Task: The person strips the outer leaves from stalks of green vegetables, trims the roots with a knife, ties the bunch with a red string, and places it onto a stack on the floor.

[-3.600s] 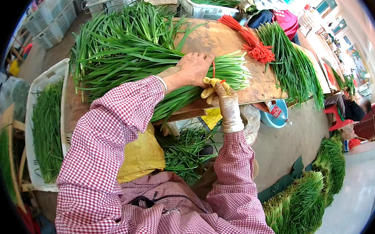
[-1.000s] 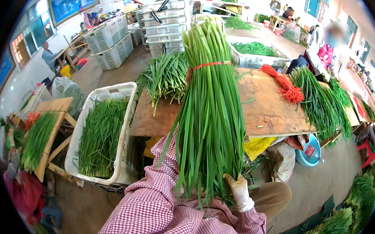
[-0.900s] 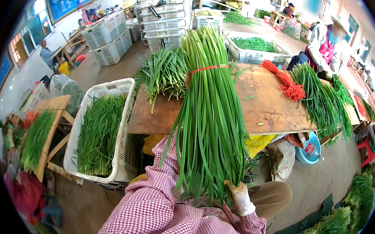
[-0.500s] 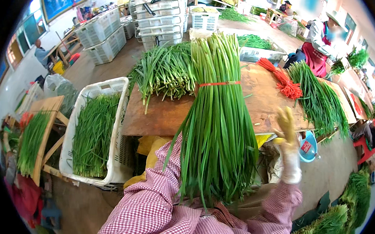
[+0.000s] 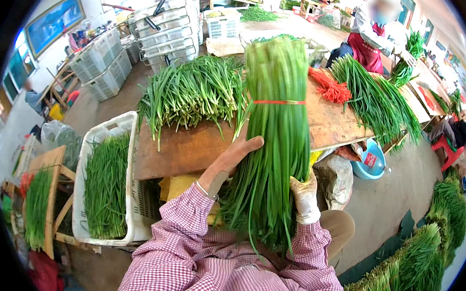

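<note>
A big bundle of green chives (image 5: 273, 143), tied with a red band (image 5: 279, 102), stands over the front of the wooden board (image 5: 182, 149), cut ends up and leaves hanging toward my lap. My bare left hand (image 5: 238, 153) grips its left side below the band. The thumb lies across the front and the fingers are hidden behind the leaves. In a yellow-and-white glove, my right hand (image 5: 304, 188) clasps the lower right side, its fingertips partly hidden. Loose chives (image 5: 190, 97) lie on the board at the left. Red ties (image 5: 330, 90) are heaped at the right.
A white crate (image 5: 133, 226) of chives stands left of the board. More chives (image 5: 382, 101) drape over the right end, above a blue basin (image 5: 371, 161). Stacked crates (image 5: 165, 35) stand behind. A co-worker (image 5: 368, 38) handles chives at far right.
My right hand has come in from open air at the right to the bundle. My left hand now shows at its left side. The view has shifted, and the bundle's top is blurred.
</note>
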Tool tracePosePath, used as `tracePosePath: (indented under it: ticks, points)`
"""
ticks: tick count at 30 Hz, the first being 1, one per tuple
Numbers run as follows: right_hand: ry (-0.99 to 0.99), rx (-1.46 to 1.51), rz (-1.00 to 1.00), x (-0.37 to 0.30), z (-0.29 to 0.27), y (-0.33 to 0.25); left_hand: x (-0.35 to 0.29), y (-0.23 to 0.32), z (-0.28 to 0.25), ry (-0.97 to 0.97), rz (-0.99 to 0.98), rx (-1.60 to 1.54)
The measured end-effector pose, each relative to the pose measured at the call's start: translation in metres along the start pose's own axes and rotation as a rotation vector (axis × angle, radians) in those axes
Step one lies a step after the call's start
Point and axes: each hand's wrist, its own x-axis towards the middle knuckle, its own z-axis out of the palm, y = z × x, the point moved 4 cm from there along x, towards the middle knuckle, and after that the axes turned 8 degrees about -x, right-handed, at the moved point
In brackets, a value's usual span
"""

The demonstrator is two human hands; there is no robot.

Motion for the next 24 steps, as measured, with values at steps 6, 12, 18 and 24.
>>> tracePosePath:
  ticks: [6, 12, 18, 24]
  points:
    - [0.12, -0.699, -0.148, -0.019, 0.023, -0.025, -0.007, -0.093, -0.002, 0.13, -0.241, -0.676]
    - [0.111, -0.711, -0.162, -0.045, 0.028, -0.011, -0.008, -0.099, -0.007, 0.256, -0.157, -0.767]
    - [-0.069, -0.357, 0.392, -0.081, 0.01, 0.056, 0.002, -0.085, -0.031, 0.397, -0.021, -0.682]
    - [-0.173, -0.505, 0.391, -0.091, -0.004, 0.085, 0.002, -0.066, -0.051, 0.494, 0.098, -0.588]
